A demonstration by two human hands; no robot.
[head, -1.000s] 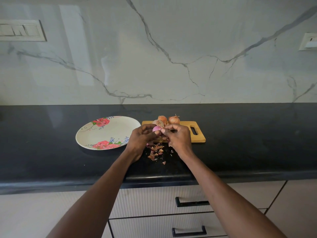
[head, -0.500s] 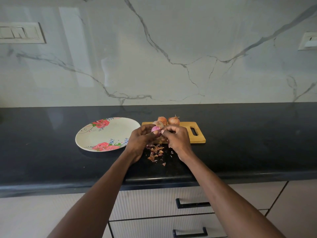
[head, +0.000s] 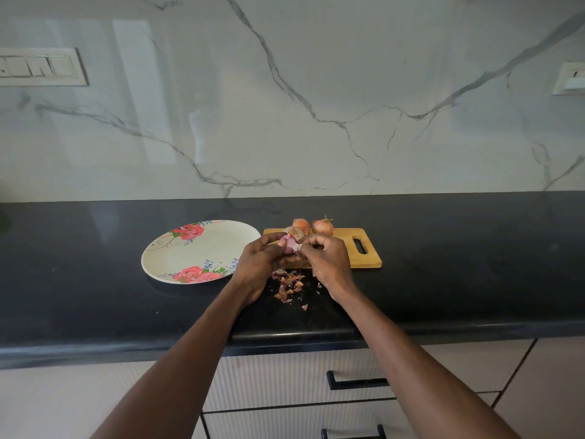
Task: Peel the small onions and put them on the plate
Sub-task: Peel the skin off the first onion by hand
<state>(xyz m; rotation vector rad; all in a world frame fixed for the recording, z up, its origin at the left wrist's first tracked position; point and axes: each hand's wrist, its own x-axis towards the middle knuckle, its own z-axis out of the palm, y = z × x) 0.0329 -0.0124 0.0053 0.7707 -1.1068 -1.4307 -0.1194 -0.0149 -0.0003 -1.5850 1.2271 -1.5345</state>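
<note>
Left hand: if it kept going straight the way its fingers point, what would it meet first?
The left hand points up-right at the half-peeled onion it already grips; beyond that, probably the right hand's fingertips. Depth is unclear.

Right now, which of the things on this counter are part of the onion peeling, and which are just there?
Part of the job:
- pink onion held by left hand and right hand
- two unpeeled onions
- flowered plate, nothing on it yet
- cutting board
- peel scraps

Just there:
- wall switches
- drawers
</note>
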